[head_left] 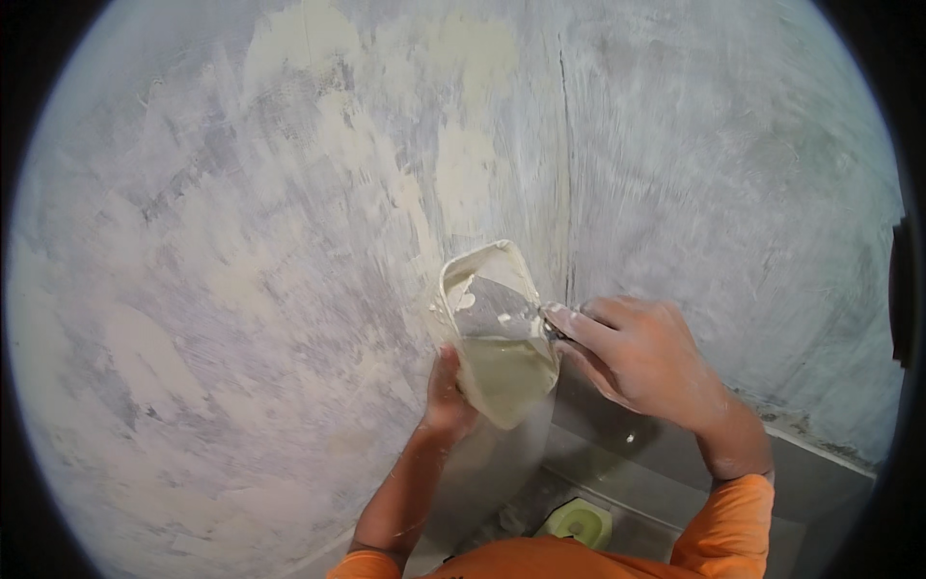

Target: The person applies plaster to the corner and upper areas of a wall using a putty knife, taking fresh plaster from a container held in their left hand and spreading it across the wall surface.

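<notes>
My left hand (449,400) is closed around the side of a pale rectangular plastic container (502,381) with off-white paste along its rim and inside. My right hand (632,352), smudged with white, grips the handle of a metal putty knife (487,304), whose wide blade lies across the container's opening with small blobs of paste on it. Behind them is a mottled grey wall (241,212) patched with cream plaster, with a thin dark vertical line at the corner above my right hand.
The second wall (723,164) fills the right side, with a grey ledge (820,468) along its bottom. Below, between my forearms, sits a light green squat-toilet pan (579,521). A dark narrow object stands at the right rim of the view.
</notes>
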Available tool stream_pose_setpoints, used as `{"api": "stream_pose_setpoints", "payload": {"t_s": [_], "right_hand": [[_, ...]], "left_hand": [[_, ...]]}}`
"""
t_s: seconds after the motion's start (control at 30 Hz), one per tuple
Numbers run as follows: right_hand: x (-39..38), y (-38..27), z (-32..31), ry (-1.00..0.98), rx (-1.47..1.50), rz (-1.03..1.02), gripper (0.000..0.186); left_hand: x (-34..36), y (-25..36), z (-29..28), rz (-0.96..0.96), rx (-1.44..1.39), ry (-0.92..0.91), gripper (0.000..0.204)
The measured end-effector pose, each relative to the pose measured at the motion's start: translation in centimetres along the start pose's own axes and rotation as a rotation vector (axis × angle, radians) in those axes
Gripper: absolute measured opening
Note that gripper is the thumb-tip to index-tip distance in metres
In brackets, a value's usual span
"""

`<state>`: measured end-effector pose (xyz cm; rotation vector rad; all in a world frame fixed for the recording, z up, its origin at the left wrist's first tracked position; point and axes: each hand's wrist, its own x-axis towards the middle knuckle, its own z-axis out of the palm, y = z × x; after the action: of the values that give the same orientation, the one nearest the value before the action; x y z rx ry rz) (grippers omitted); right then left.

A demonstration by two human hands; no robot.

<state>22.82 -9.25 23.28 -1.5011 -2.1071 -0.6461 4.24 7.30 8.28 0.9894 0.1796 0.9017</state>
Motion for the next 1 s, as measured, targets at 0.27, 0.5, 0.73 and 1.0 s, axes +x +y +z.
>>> {"api": "stream_pose_setpoints", "payload": {"t_s": [0.27,0.5,0.73,1.0], "right_hand": [[1.3,0.3,1.0,-0.316,-0.093,-0.035,0.025],[2.3,1.4,-1.8,-0.531,0.091,-0.053,0.024],[2.2,2.7,-2.9,-0.394,0.141,0.022,0.024],[-0.6,1.0,-1.0,-0.636,0.019,0.147,0.023]], "left_hand": [[-0.3,2.3,2.4,-0.042,-0.028,-0.091,0.093],[-0.1,0.9,1.8,-0.058,-0.063,0.083,0.092],[0.5,-1.0,0.7,-0.099,-0.129,-0.029,0.082],[1.3,-5.6,-1.2,-0.237,-0.249,-0.07,0.07]]}}
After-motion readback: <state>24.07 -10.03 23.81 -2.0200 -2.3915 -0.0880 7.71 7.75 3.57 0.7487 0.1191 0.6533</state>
